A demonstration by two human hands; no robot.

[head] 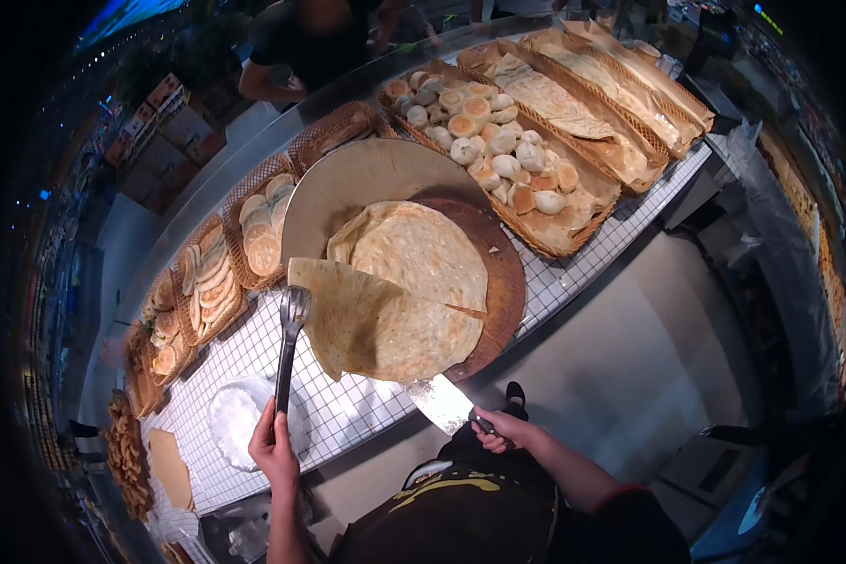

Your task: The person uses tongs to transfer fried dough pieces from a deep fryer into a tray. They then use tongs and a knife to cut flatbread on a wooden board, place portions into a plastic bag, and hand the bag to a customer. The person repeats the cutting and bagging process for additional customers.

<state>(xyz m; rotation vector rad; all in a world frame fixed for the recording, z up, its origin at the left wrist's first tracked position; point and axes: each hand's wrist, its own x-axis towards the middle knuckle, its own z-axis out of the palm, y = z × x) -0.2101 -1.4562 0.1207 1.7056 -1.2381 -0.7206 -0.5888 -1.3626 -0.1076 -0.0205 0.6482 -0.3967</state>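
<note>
My left hand (275, 448) grips the dark handle of a pair of serving tongs (287, 352). The metal head of the tongs is at the left edge of a cut piece of flatbread (324, 299), which is lifted and folded at that side. More of the pan-fried flatbread (423, 247) lies flat behind it on a round wooden chopping board (504, 282), with a cut line at its right. My right hand (497, 428) holds a cleaver (440, 405) by its black handle. The blade's far end reaches the flatbread's near edge, where contact is unclear.
A large round metal lid or pan (388, 166) stands behind the board. Wicker baskets of buns (476, 106), folded flatbreads (550, 95) and round cakes (262, 218) line the tiled counter (366, 409). A bundle of white plastic bags (236, 423) lies at left. Another person (310, 49) stands across the counter.
</note>
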